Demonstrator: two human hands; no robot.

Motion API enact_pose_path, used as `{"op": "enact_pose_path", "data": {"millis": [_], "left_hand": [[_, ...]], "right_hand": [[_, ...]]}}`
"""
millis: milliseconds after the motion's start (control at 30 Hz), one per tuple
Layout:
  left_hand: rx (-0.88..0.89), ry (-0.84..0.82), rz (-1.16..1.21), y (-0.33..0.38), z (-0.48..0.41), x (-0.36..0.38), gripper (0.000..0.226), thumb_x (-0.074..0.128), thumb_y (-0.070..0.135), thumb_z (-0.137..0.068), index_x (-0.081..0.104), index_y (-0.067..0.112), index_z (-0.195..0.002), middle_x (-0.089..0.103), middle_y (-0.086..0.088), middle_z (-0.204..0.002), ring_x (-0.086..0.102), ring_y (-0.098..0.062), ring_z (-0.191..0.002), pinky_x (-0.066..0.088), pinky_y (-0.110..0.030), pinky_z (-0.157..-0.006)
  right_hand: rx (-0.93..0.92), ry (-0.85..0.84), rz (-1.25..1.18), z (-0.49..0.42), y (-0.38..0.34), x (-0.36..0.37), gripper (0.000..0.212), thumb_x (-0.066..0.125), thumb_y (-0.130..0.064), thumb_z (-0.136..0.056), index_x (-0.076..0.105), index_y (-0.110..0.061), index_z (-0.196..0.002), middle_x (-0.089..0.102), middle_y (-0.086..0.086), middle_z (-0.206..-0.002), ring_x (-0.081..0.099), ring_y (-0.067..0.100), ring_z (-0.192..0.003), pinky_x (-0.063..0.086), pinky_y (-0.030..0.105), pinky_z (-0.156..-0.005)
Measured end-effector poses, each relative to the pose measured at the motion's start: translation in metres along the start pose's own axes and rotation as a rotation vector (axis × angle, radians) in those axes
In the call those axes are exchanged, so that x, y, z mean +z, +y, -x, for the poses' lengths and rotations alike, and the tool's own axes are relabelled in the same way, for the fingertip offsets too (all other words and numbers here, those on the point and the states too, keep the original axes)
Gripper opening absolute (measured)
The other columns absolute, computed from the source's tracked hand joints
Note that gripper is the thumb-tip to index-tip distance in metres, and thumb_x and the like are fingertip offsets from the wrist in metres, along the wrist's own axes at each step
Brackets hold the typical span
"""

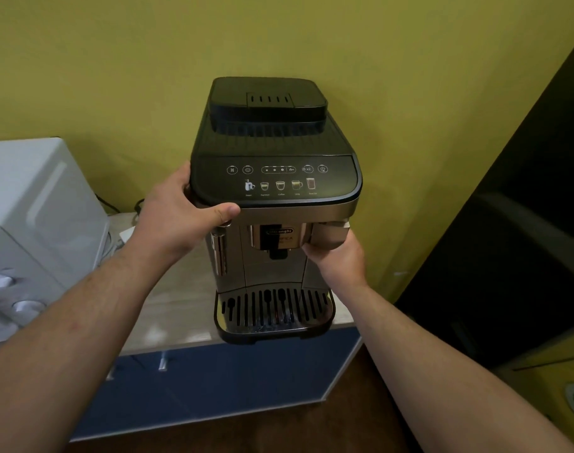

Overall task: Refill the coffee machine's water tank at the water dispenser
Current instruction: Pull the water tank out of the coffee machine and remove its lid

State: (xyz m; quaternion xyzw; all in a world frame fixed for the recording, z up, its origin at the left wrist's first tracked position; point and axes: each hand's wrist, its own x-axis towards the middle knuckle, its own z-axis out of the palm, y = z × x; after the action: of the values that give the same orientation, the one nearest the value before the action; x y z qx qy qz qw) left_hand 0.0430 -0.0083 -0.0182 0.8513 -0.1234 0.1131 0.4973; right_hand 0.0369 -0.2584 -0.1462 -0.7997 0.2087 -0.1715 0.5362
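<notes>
While the left hand (pixel 181 220) holds the top left corner of the coffee machine (pixel 276 204), its thumb lies along the front edge and its fingers wrap round the side. The right hand (pixel 338 256) is closed on the front of the water tank (pixel 332 235), which sits in the machine's right side, just under the black top. The machine stands on a pale table (pixel 177 308) with blue doors below, close to a yellow wall (pixel 115 76). A white box (pixel 34 223) sits to the left.
</notes>
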Motion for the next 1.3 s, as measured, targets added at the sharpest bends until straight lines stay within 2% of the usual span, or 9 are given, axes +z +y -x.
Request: {"op": "enact_pose_path", "data": {"millis": [100,200,333,400,667,833,1000,1133,1300], "left_hand": [[0.005,-0.004,0.013,-0.001,0.0,-0.001,0.065,0.083,0.021,-0.074,0.055,0.028,-0.132,0.066,0.016,-0.108,0.063,-0.006,-0.104,0.048,-0.017,-0.087],[0.009,-0.003,0.017,-0.003,0.001,-0.001,0.066,0.083,0.023,-0.074,0.054,0.028,-0.134,0.067,0.01,-0.116,0.063,-0.012,-0.11,0.05,-0.028,-0.095],[0.012,0.002,0.02,-0.001,0.002,0.0,0.065,0.082,0.022,-0.076,0.054,0.028,-0.134,0.065,0.012,-0.113,0.062,-0.006,-0.105,0.047,-0.019,-0.088],[0.009,0.008,0.029,0.0,0.002,0.0,0.063,0.082,0.02,-0.076,0.055,0.028,-0.133,0.065,0.016,-0.109,0.06,0.002,-0.101,0.048,-0.019,-0.088],[0.005,0.02,0.056,0.0,0.003,0.0,0.059,0.082,0.016,-0.076,0.058,0.028,-0.129,0.065,0.02,-0.104,0.058,0.011,-0.098,0.047,-0.014,-0.084],[0.004,0.005,0.069,0.004,0.005,-0.001,0.057,0.081,0.014,-0.077,0.058,0.027,-0.128,0.063,0.024,-0.102,0.057,0.013,-0.094,0.045,0.002,-0.073],[-0.005,0.0,0.075,0.005,0.005,-0.001,0.059,0.081,0.014,-0.077,0.058,0.026,-0.129,0.063,0.023,-0.101,0.057,0.013,-0.093,0.045,0.001,-0.072],[-0.023,0.011,0.079,0.005,0.004,-0.001,0.059,0.083,0.017,-0.075,0.058,0.029,-0.128,0.063,0.024,-0.099,0.057,0.014,-0.092,0.046,-0.007,-0.078],[-0.016,0.002,0.077,0.005,0.004,-0.001,0.059,0.082,0.016,-0.076,0.057,0.03,-0.128,0.06,0.027,-0.096,0.055,0.016,-0.088,0.044,-0.001,-0.069]], "right_hand": [[-0.007,0.005,-0.009,0.006,-0.002,0.0,0.053,0.087,-0.044,-0.059,0.058,-0.028,-0.1,0.071,-0.012,-0.091,0.066,0.007,-0.086,0.055,0.026,-0.073],[-0.001,-0.007,-0.031,0.012,-0.006,-0.005,0.051,0.088,-0.036,-0.063,0.055,-0.027,-0.101,0.067,-0.012,-0.092,0.064,0.007,-0.087,0.051,0.02,-0.071],[0.019,-0.026,-0.027,0.022,-0.008,-0.009,0.053,0.087,-0.031,-0.067,0.051,-0.026,-0.105,0.061,-0.013,-0.092,0.059,0.008,-0.088,0.045,0.014,-0.067],[0.018,-0.022,-0.027,0.023,-0.011,-0.011,0.052,0.087,-0.03,-0.067,0.05,-0.026,-0.103,0.059,-0.015,-0.09,0.057,0.004,-0.084,0.043,0.012,-0.064],[0.03,-0.023,-0.003,0.04,-0.014,-0.019,0.049,0.085,-0.031,-0.068,0.048,-0.026,-0.099,0.057,-0.013,-0.088,0.056,0.002,-0.08,0.04,0.008,-0.056],[0.066,-0.024,-0.013,0.049,-0.017,-0.024,0.049,0.085,-0.029,-0.068,0.049,-0.026,-0.1,0.059,-0.009,-0.09,0.059,0.008,-0.084,0.042,0.01,-0.057],[0.073,-0.029,0.003,0.057,-0.017,-0.028,0.05,0.085,-0.03,-0.069,0.048,-0.024,-0.102,0.059,-0.007,-0.091,0.058,0.007,-0.082,0.039,0.008,-0.054],[0.068,-0.029,0.01,0.063,-0.017,-0.03,0.051,0.085,-0.031,-0.069,0.049,-0.023,-0.103,0.059,-0.005,-0.094,0.059,0.012,-0.087,0.04,0.01,-0.056],[0.073,-0.02,0.005,0.073,-0.016,-0.033,0.052,0.086,-0.032,-0.068,0.048,-0.024,-0.103,0.058,-0.008,-0.092,0.058,0.01,-0.085,0.044,0.012,-0.061]]}}
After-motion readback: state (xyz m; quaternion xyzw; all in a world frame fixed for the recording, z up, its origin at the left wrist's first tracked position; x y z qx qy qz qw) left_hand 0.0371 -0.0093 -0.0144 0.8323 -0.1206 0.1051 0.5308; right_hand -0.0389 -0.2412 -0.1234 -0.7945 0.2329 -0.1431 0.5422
